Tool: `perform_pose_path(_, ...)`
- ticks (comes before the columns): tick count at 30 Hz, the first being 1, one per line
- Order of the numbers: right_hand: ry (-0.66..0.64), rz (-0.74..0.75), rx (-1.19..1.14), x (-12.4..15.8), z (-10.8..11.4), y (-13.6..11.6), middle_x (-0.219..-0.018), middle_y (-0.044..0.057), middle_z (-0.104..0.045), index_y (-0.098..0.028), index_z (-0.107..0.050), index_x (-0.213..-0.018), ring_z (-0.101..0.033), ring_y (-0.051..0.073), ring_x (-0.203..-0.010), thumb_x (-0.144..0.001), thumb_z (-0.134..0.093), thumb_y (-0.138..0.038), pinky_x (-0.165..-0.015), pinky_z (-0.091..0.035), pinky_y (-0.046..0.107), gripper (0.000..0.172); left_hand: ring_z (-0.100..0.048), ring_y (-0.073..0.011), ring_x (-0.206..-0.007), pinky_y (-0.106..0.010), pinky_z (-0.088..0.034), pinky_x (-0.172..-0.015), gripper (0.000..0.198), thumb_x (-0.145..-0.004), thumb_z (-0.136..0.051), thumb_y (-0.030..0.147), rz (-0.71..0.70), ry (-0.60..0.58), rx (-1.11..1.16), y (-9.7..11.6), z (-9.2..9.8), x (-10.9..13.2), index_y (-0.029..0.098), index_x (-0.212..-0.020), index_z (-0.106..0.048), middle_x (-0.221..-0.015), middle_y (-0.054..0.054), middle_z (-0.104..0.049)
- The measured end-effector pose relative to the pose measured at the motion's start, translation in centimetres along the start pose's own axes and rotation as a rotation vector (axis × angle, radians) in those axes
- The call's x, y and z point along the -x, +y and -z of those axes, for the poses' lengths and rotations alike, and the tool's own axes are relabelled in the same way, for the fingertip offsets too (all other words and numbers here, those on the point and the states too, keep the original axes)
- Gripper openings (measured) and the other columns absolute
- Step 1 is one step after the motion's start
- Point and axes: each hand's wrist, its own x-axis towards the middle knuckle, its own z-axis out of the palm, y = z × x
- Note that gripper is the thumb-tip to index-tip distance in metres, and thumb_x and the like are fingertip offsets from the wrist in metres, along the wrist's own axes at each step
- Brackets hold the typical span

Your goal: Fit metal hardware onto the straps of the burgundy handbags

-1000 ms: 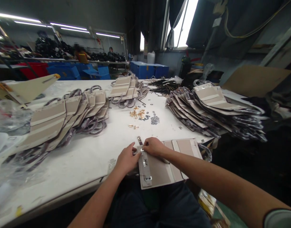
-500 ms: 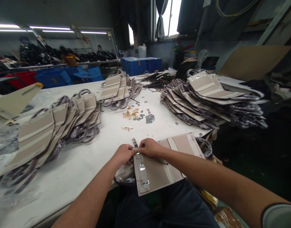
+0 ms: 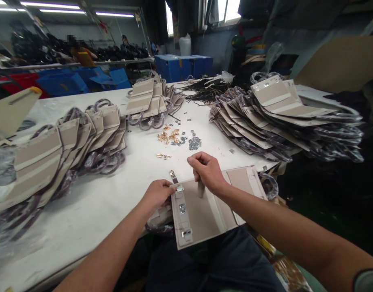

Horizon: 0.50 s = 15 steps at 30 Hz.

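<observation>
A beige bag panel with pale strips lies tilted across the table edge and my lap. Along its left side are small metal plates. My left hand is closed, pinching the panel's upper left corner beside a metal plate. Just beyond that corner, a dark strap with a metal clasp sticks out. Above the panel my right hand is raised with its fingers curled. A short taupe, handle-like piece shows under it; what it is I cannot make out. Plastic-wrapped handles show beneath the panel.
Gold fittings and small grey metal plates lie on the white table. Bag stacks stand left, at the back and right. Black straps lie behind. A person is far off.
My right hand has left the panel's corner, rising up and to the right. My left hand stays at the corner, and the metal plate there is now uncovered. The view has shifted slightly.
</observation>
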Motion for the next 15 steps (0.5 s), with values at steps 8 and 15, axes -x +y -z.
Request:
perform_pose_path(8,0.100,0.032,-0.183,0.1,-1.3,2.1,-0.053,-0.004,-0.055,-0.020,-0.056,-0.065,-0.052,0.011,-0.048,-0.090,-0.072,-0.055,-0.050,-0.043,0.024,0.046,-0.057,-0.0153,-0.044,-0.025,-0.038,-0.042,0.022,-0.070,-0.081,0.030,0.115,-0.088,0.102,-0.1,0.5,-1.5,0.016,-0.081,-0.069,-0.057,-0.002,-0.068)
perform_pose_path(15,0.141,0.057,-0.464,-1.3,-2.7,1.8,-0.048,-0.008,-0.038,-0.023,-0.044,-0.060,-0.036,0.008,-0.038,-0.090,-0.070,-0.050,-0.040,-0.031,0.025,0.047,-0.055,-0.0149,-0.044,-0.026,-0.037,-0.041,0.023,-0.067,-0.084,0.030,0.124,-0.127,0.174,-0.5,0.6,-2.0,0.017,-0.078,-0.069,-0.056,-0.001,-0.066)
